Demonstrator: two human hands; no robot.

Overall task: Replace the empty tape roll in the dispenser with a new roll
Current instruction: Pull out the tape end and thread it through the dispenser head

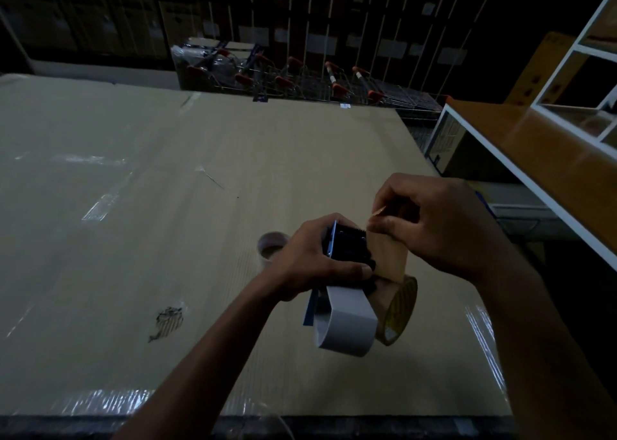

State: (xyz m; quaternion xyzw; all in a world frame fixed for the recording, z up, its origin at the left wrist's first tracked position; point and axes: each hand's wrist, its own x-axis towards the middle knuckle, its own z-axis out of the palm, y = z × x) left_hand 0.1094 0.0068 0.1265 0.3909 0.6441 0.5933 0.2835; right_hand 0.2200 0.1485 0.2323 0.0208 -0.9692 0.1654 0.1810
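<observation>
new brown tape roll (399, 309) mounted; left hand (314, 259) clamps the black-and-grey dispenser (347, 286), right hand (434, 219) pinches the tape's end (threading remains).

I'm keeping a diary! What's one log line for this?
left hand: holds tape dispenser | right hand: pulling brown tape | empty roll: on cardboard
</observation>
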